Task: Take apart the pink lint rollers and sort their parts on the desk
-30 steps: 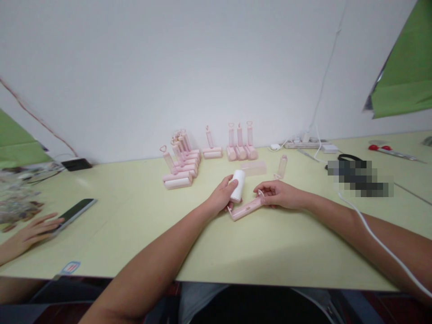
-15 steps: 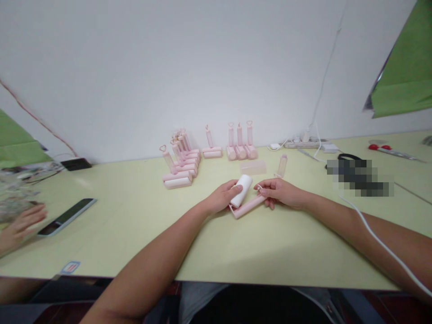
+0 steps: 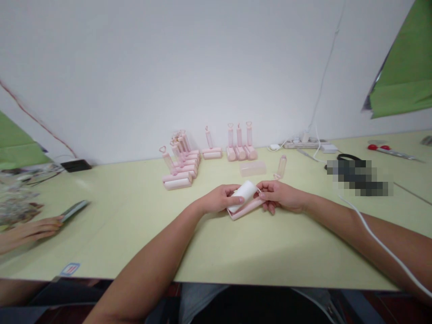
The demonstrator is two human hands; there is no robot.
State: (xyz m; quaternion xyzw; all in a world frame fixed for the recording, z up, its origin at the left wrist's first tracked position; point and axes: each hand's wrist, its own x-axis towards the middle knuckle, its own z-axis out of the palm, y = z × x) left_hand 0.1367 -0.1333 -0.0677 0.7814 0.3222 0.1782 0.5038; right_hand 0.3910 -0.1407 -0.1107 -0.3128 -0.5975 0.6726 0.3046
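My left hand (image 3: 220, 198) is closed around a white lint-roller refill roll (image 3: 248, 191), thumb on top. The roll lies tilted over a pink lint-roller holder (image 3: 247, 209), its lower left end against the holder's left end. My right hand (image 3: 281, 195) pinches the holder's right end between thumb and fingers. Just beyond my hands lie a translucent pink cover (image 3: 253, 168) and a separate pink handle (image 3: 282, 167) with a loop at its lower end. Whether the roll is seated in the holder is hard to tell.
Several assembled pink lint rollers (image 3: 177, 181) stand in a row at back left, with one (image 3: 212, 153) and three more (image 3: 240, 153) near the wall. At right are a power strip (image 3: 302, 145), white cable (image 3: 371, 236) and red-handled scissors (image 3: 388, 150). Another person's hand (image 3: 35, 232) holds a phone (image 3: 74, 209).
The white roll has turned and moved right, down over the pink holder, with my left hand shifting along. At far left, the other person's hand has taken hold of the phone and tilted it up.
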